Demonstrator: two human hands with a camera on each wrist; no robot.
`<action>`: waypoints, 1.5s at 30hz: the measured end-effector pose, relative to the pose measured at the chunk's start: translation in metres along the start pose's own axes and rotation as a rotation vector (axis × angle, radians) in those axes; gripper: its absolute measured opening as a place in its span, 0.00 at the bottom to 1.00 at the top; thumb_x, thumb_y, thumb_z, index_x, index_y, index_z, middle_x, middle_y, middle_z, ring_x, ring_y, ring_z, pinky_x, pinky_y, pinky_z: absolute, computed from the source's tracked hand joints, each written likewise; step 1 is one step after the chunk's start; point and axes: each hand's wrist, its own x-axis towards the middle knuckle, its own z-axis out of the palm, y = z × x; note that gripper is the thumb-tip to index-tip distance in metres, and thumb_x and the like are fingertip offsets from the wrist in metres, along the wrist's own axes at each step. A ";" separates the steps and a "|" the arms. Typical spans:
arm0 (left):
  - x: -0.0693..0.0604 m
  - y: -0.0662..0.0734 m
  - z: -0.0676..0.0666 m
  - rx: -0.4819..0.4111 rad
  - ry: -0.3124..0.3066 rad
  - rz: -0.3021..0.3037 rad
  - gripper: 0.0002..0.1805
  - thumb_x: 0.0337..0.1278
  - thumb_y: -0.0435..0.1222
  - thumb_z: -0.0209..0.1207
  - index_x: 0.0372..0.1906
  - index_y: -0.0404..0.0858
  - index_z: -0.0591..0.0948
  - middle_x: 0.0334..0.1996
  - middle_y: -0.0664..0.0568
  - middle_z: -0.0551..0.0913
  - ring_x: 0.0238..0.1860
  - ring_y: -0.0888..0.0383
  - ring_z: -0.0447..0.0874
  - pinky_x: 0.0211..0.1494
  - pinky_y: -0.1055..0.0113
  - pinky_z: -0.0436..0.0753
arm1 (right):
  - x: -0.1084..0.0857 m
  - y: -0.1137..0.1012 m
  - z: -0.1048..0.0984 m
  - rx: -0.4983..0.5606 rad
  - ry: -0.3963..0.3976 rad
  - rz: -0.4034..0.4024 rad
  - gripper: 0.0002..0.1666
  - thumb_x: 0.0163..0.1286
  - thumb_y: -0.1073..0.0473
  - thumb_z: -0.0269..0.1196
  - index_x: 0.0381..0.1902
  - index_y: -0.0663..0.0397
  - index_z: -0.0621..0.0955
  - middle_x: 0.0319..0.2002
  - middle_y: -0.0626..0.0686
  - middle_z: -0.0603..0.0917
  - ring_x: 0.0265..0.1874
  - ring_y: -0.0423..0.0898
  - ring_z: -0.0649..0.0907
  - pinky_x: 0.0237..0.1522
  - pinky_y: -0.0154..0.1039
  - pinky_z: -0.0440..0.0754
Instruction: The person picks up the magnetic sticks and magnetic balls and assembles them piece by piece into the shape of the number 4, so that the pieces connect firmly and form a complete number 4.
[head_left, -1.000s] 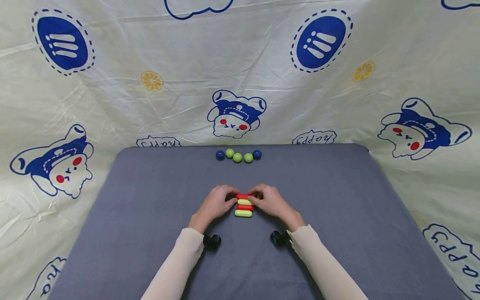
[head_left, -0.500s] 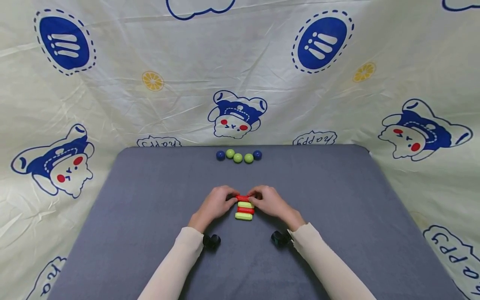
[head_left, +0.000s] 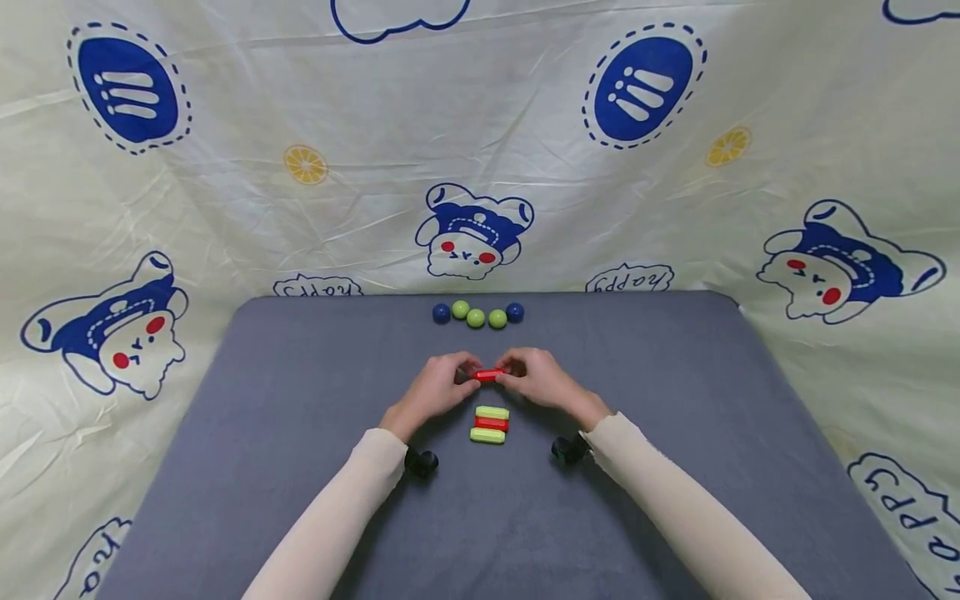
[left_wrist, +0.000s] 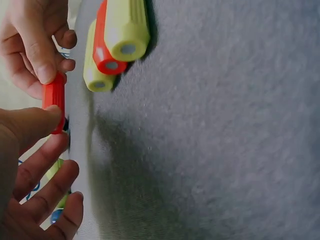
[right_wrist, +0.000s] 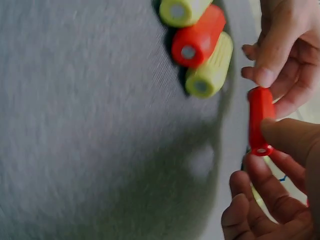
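A short red rod (head_left: 490, 376) with metal ends is pinched between both hands, above the grey cloth. My left hand (head_left: 437, 387) holds its left end with thumb and finger. At the other end my right hand (head_left: 545, 380) pinches it the same way. Closer to the body, a yellow-green rod (head_left: 492, 412), a red rod (head_left: 491, 423) and another yellow-green rod (head_left: 487, 436) lie side by side in a row. In the left wrist view, the held red rod (left_wrist: 54, 102) shows between both thumbs; the right wrist view shows its metal end too.
At the table's far edge sit two blue balls (head_left: 441, 313) and three green balls (head_left: 476, 318) in a loose arc. The table (head_left: 315, 467) has a grey cloth over it. A printed curtain (head_left: 360, 125) hangs behind and at both sides.
Both hands have lifted the far red rod off the row and moved it away from the body. The two yellow-green rods and the other red rod stay in place.
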 end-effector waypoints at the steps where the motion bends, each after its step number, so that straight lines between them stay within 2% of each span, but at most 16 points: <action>1: 0.002 -0.001 0.000 -0.010 0.004 -0.001 0.15 0.65 0.35 0.68 0.55 0.40 0.85 0.45 0.50 0.88 0.40 0.56 0.81 0.48 0.61 0.84 | 0.002 0.001 -0.001 0.005 -0.004 0.006 0.10 0.72 0.58 0.68 0.46 0.56 0.86 0.35 0.51 0.86 0.28 0.42 0.80 0.30 0.36 0.80; 5: 0.007 -0.008 -0.001 -0.047 0.042 0.007 0.11 0.65 0.35 0.68 0.51 0.40 0.86 0.42 0.50 0.88 0.38 0.58 0.81 0.45 0.63 0.82 | 0.009 0.006 -0.001 0.008 0.005 0.004 0.09 0.72 0.57 0.68 0.46 0.55 0.86 0.35 0.50 0.86 0.29 0.41 0.80 0.31 0.36 0.79; 9: 0.009 -0.015 0.000 -0.070 0.073 -0.014 0.09 0.65 0.34 0.68 0.48 0.40 0.87 0.40 0.50 0.89 0.36 0.59 0.81 0.44 0.64 0.81 | 0.016 0.010 0.004 -0.001 0.010 -0.007 0.09 0.73 0.57 0.68 0.46 0.55 0.86 0.36 0.50 0.86 0.32 0.41 0.80 0.35 0.35 0.78; 19: 0.019 -0.019 0.003 -0.029 0.094 -0.027 0.09 0.65 0.35 0.68 0.47 0.39 0.88 0.41 0.50 0.89 0.37 0.58 0.80 0.44 0.63 0.80 | 0.024 0.015 0.010 -0.025 0.035 0.006 0.09 0.72 0.58 0.69 0.45 0.56 0.86 0.39 0.52 0.86 0.36 0.42 0.81 0.41 0.38 0.79; 40: 0.024 -0.024 0.007 -0.022 0.096 -0.067 0.08 0.66 0.39 0.68 0.47 0.45 0.89 0.42 0.53 0.89 0.30 0.61 0.75 0.35 0.68 0.74 | 0.028 0.021 0.010 -0.021 0.038 0.028 0.09 0.71 0.58 0.70 0.45 0.55 0.89 0.36 0.51 0.86 0.32 0.42 0.80 0.38 0.37 0.77; 45: 0.027 -0.026 0.003 -0.033 0.059 -0.045 0.10 0.66 0.38 0.68 0.49 0.43 0.89 0.43 0.52 0.89 0.31 0.61 0.76 0.37 0.67 0.76 | 0.030 0.021 0.010 -0.033 0.039 0.025 0.10 0.70 0.57 0.70 0.46 0.55 0.89 0.36 0.51 0.86 0.33 0.42 0.79 0.37 0.37 0.77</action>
